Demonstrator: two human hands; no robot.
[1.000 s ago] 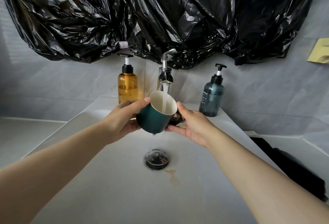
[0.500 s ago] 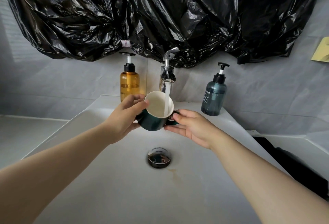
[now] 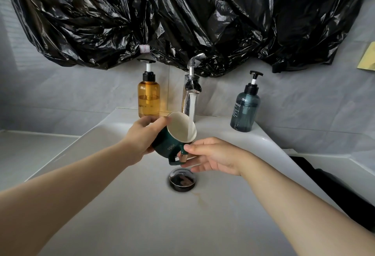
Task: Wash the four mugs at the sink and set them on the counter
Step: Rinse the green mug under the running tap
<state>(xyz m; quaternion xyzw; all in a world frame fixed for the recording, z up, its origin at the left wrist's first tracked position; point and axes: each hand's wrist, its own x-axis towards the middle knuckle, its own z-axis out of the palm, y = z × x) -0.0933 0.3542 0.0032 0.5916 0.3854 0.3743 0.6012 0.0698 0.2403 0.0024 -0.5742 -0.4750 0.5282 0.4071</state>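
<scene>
Rinsing mug (image 3: 169, 147) | tipped further, handle swung near since a moment ago | over sink (image 3: 142, 215), under tap (image 3: 190, 91) stream | left hand (image 3: 142, 142) clasping body, right hand (image 3: 213, 156) spread, touching handle | rinse likely nearly done, tabletop next

Both forearms extended forward. Left hand (image 3: 142, 140) grips mug (image 3: 172, 148); right hand (image 3: 213, 156) fingers near-straight, thumb touching it.
</scene>
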